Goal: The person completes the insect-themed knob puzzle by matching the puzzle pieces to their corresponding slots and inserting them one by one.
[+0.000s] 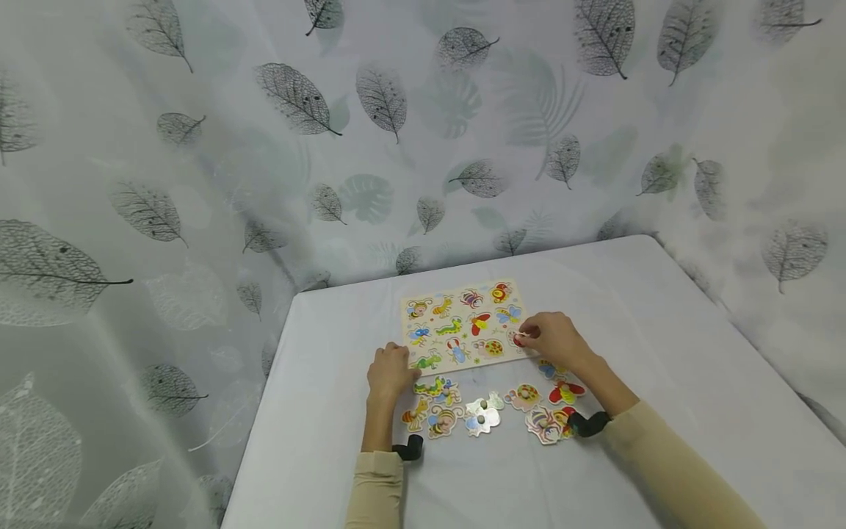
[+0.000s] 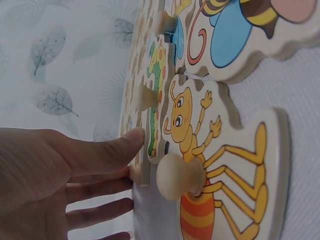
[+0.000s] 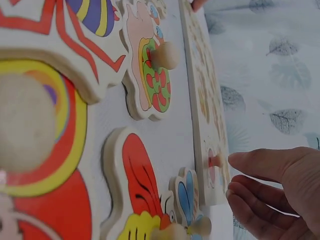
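A wooden insect puzzle board lies on the white table. My left hand rests at its near left corner. In the left wrist view the thumb touches the board's edge and the other fingers extend loosely beside it. Over the near right corner is my right hand, close to a red ladybug piece. The right wrist view shows its thumb and fingertips slightly parted, right by the red knob. An ant piece with a round knob lies close to the left hand.
Loose knobbed pieces lie along the board's near side: a bee, a snail, a spider, a red-winged insect and two glare-whitened ones. Leaf-print curtains stand behind the table.
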`<state>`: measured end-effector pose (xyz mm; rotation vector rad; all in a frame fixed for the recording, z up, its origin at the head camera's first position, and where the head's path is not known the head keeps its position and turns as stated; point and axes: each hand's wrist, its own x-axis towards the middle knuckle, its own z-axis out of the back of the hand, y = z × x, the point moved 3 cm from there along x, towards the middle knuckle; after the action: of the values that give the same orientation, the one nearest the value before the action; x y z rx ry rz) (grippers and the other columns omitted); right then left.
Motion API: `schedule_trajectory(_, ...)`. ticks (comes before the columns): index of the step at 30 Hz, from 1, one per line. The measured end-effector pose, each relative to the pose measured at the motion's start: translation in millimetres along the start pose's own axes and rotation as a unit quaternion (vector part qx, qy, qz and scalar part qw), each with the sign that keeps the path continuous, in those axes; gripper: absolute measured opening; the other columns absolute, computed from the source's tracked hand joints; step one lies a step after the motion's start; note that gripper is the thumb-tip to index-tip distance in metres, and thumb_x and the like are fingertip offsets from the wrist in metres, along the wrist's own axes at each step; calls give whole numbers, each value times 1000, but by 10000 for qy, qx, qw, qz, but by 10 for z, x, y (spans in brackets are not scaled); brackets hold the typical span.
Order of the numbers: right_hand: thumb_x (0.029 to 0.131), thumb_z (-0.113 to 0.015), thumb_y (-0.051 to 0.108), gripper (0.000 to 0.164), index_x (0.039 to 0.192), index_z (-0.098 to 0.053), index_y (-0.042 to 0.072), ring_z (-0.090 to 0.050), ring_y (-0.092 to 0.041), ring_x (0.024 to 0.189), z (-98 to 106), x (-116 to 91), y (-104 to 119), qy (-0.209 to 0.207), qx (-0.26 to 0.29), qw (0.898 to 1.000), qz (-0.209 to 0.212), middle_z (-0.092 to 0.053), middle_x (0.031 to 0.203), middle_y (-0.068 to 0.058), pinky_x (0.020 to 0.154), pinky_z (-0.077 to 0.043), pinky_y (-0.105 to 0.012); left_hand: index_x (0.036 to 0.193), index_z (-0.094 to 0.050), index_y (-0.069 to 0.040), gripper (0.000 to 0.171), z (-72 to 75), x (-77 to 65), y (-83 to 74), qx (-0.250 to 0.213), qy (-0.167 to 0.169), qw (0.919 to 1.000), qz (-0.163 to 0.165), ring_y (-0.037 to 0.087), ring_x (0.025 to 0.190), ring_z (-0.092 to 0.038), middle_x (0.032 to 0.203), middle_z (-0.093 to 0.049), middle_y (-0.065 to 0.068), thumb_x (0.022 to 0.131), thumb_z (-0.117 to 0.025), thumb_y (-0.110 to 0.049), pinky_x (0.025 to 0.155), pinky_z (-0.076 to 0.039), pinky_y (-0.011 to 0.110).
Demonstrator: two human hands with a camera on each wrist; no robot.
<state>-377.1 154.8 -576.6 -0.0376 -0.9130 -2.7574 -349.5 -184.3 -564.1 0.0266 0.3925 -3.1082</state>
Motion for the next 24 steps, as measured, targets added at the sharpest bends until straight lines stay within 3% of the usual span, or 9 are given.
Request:
schedule_trajectory(15, 89, -83, 16, 12, 98, -80, 9, -64, -17, 81, 162, -288, -126, 89, -141, 9997, -160, -72, 88, 0, 81, -59, -42, 120, -75, -4, 47, 17, -10, 8, -101, 19, 9999, -86, 36, 113, -61, 126, -67, 15, 83, -89, -30, 89, -55, 54)
schedule_trajectory(24, 87, -85, 18, 15, 99, -80, 11, -64, -18, 84, 195, -449, -184, 499, -253, 9981, -249, -73, 91, 1, 84, -59, -45, 120, -74, -4, 47, 4, -37, -15, -142, 55, 9999, -65, 36, 114, -60, 128, -66, 16, 84, -88, -30, 90, -54, 55)
